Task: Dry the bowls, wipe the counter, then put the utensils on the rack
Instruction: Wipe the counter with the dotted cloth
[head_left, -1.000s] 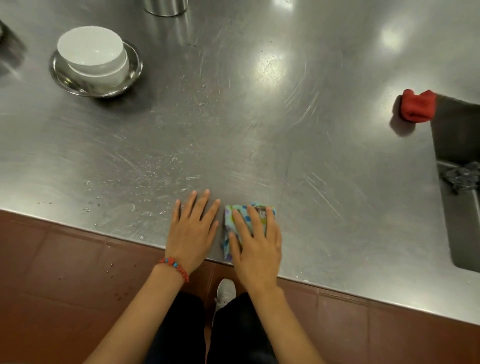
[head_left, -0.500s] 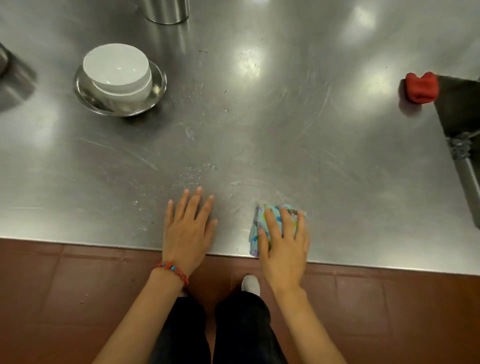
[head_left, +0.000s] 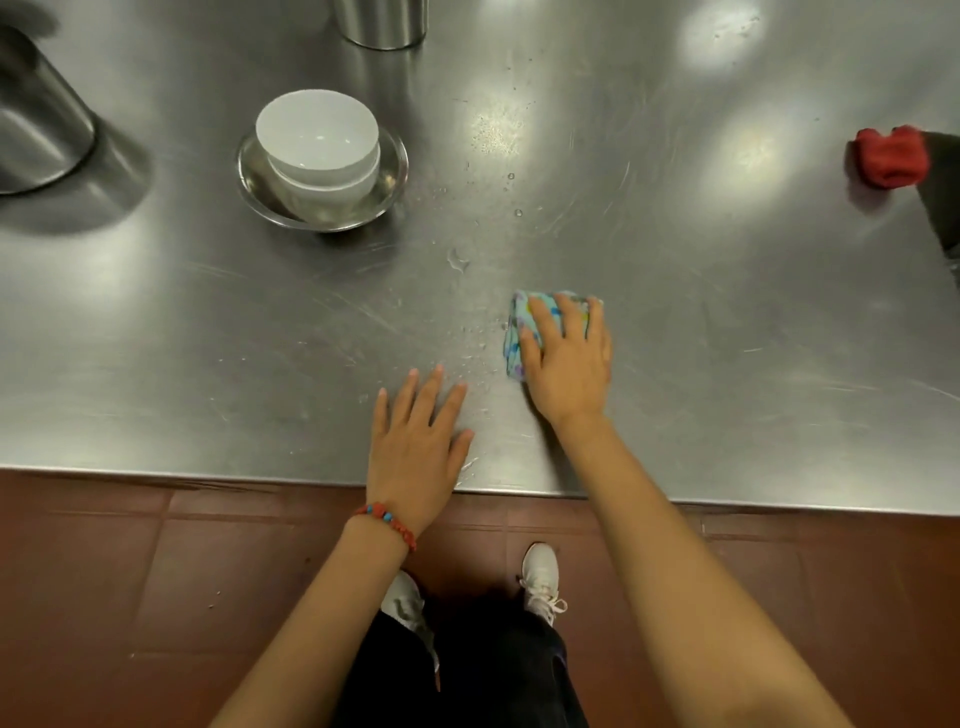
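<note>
- Right hand (head_left: 569, 364) is pressing the folded cloth (head_left: 524, 332) flat, fingers spread.
- Left hand (head_left: 418, 447) is resting open, bracing on the worktop (head_left: 727, 312).
- Droplets (head_left: 467, 343) are sitting beside the cloth; overlapping passes would catch them.

right hand (head_left: 569, 364) flat, pressing patterned cloth (head_left: 524, 332) on steel tabletop (head_left: 727, 322) | left hand (head_left: 418, 447) flat near edge | stacked white bowls (head_left: 319, 148) in steel dish (head_left: 392, 171)
</note>
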